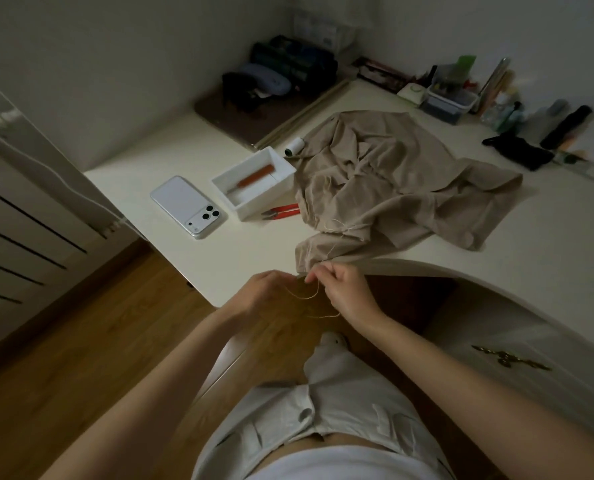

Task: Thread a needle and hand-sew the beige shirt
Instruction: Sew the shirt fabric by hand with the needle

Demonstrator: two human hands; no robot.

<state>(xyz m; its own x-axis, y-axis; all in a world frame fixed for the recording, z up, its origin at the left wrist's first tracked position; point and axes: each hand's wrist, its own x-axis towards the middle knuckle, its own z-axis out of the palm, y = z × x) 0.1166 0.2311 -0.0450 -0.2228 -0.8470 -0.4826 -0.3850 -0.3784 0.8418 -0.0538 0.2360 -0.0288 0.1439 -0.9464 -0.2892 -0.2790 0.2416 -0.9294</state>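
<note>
The beige shirt (385, 181) lies crumpled on the cream table (226, 258), one corner hanging over the front edge. Just below that edge my right hand (344, 292) pinches a beige thread (314, 296) between thumb and fingers. My left hand (264, 292) is close beside it with fingers curled toward the same thread, which loops down between the two hands. The needle is too small to make out. A white thread spool (294, 147) sits at the shirt's far left edge.
A white box (254, 183) holding an orange-handled tool stands left of the shirt, with red-handled snips (281, 212) in front of it and a white phone (188, 205) further left. Bottles, containers and dark items crowd the back right. Wooden floor lies below.
</note>
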